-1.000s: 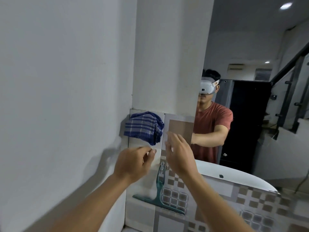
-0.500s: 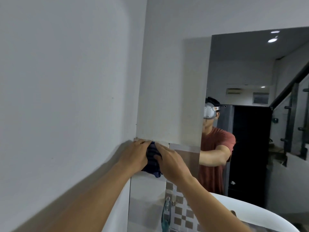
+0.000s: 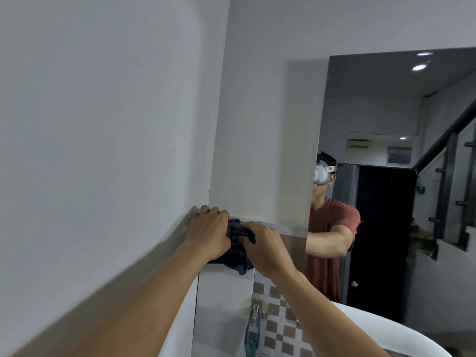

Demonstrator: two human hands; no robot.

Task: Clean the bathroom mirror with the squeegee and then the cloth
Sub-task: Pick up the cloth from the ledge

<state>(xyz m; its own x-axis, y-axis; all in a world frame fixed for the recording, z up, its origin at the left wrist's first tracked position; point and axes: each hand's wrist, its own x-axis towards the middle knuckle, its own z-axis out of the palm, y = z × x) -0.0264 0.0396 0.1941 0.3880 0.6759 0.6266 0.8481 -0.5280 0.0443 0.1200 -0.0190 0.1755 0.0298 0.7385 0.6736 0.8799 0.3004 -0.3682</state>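
Bunching the cloth (image 3: 238,249) between them, both hands sit at the top edge of the tiled band, in the corner where the two walls meet. The left hand (image 3: 208,234) has its fingers curled over the cloth's upper left side, knuckles against the ledge there; the right hand (image 3: 262,244) is closed round the other side, fingers tucked into the folds. Both grips look firm and nearly closed, with dark blue fabric showing only in the gap between the hands and hanging a little below them. The mirror (image 3: 386,124) lies to the right of the hands, its left edge well apart from the cloth, so no wiping with the cloth has begun. The squeegee (image 3: 252,331) hangs on the tiles near the bottom edge of the view, below the hands and held by neither of them. Judging from that, the squeegee pass is probably done and the tool put back, though the glass itself gives no clear sign either way: no streaks, drops or foam can be made out on it. What looks to be left is the second half, carrying the cloth across to the mirror and wiping the glass dry.
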